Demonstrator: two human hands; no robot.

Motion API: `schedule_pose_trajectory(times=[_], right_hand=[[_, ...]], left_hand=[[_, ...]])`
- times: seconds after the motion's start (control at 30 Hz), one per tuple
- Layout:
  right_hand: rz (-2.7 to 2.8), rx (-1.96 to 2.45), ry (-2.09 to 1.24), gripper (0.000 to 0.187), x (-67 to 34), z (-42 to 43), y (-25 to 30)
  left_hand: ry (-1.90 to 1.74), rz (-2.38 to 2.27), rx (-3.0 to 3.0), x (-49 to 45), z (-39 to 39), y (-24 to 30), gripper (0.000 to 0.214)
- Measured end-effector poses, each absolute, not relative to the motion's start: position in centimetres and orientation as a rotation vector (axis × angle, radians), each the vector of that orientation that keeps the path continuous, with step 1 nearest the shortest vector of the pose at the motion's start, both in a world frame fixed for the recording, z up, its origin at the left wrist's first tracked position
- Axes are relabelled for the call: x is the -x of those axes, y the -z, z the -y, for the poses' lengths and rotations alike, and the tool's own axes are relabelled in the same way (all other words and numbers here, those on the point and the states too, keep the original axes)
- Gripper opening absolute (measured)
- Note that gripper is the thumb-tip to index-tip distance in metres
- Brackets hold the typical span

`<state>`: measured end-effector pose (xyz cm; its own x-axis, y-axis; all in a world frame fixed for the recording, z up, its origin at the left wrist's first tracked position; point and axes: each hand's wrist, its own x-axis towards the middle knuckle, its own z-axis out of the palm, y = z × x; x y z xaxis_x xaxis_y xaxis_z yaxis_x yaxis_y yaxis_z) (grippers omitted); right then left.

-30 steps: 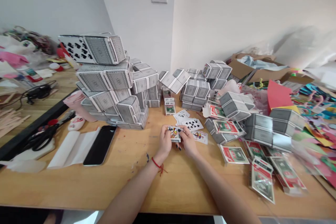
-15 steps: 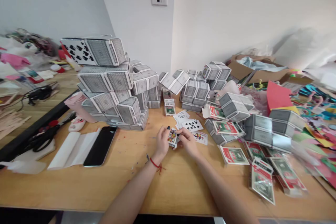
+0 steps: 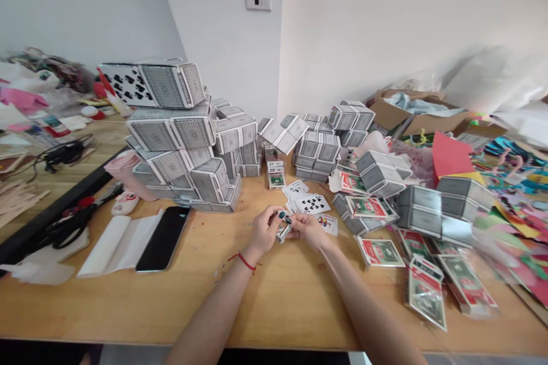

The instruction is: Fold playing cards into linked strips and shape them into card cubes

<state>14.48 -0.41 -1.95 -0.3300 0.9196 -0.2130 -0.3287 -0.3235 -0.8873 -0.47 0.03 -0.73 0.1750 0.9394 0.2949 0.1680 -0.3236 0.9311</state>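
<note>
Close together at the middle of the table, my left hand [image 3: 264, 229] and my right hand [image 3: 309, 229] both grip a playing card [image 3: 283, 232] with a coloured picture on it. Dark-nailed fingers meet over its top edge and cover much of it. Whether it is one card or a small stack, I cannot tell. Just beyond my hands lie loose face-up cards, among them a spade card [image 3: 312, 203] and a joker [image 3: 329, 224]. Behind them stands a red and green card box [image 3: 276, 175].
Tall stacks of boxes built from cards [image 3: 171, 165] rise at the left, with more card blocks [image 3: 381, 173] at the right. Red-green card packs [image 3: 426, 296] lie front right. A black phone [image 3: 163, 239], a white roll [image 3: 107, 248] and black scissors [image 3: 71, 228] lie left.
My fingers have drawn together over the card's top, hiding more of its face. My left wrist has shifted slightly left and up. The things around have stayed put.
</note>
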Motion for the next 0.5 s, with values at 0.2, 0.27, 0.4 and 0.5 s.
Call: schedule_pose_trajectory(times=[0.2, 0.27, 0.4, 0.5], right_hand=[[1.088, 1.078, -1.534, 0.033, -14.0, 0.5, 2.0], [1.143, 1.127, -1.445, 0.033, -14.0, 0.6, 2.2], [1.318, 1.276, -1.200, 0.031, -13.8, 0.7, 2.6], [1.341, 1.280, -1.173, 0.031, -13.7, 0.6, 2.6]], left_hand=[[-1.230, -1.098, -1.414, 0.1, -0.7, 1.3, 0.025], [-1.210, -1.125, -1.346, -0.1, -0.8, 1.8, 0.023], [-1.209, -1.208, -1.238, -0.5, -1.2, 2.7, 0.019], [-1.185, -1.174, -1.118, -0.6, -1.4, 2.9, 0.022]])
